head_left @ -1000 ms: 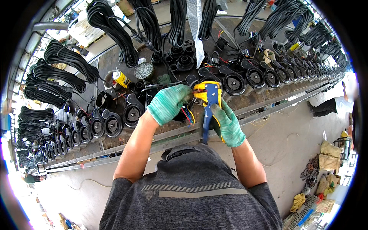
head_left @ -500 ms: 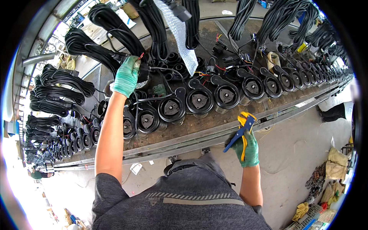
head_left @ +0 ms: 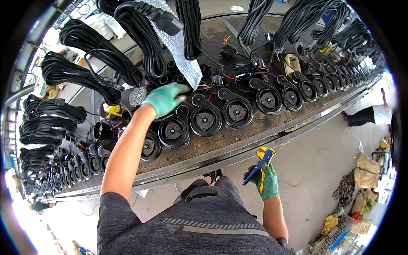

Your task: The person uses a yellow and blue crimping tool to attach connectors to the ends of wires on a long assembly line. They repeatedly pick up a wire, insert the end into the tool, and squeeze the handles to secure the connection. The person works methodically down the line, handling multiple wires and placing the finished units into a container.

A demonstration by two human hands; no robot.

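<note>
In a green glove, my left hand (head_left: pixel 168 100) reaches over the bench behind the front row of black round motor housings (head_left: pixel 205 121), fingers stretched out. Nothing shows in its grasp; its fingertips are close to dark cables, though contact is unclear. Thin red and orange wires (head_left: pixel 207 86) lie just right of it. My right hand (head_left: pixel 268 183), also gloved in green, is closed around a blue-and-yellow wire stripper (head_left: pixel 256 171), held in front of the bench edge with its jaw end pointing up. Part of the stripper's handles is hidden by the palm.
Coiled black cables (head_left: pixel 85 78) hang along the back and left. A strip of silver bubble foil (head_left: pixel 180 55) dangles above the bench (head_left: pixel 225 142). A yellow container (head_left: pixel 114 109) stands left of my left hand. Sacks (head_left: pixel 367 170) lie at right; another person (head_left: pixel 369 114) is partly visible.
My left hand has left the red-tipped wire it was pinching and moved right with its fingers opening. The whole view has shifted; the right hand still grips the stripper.
</note>
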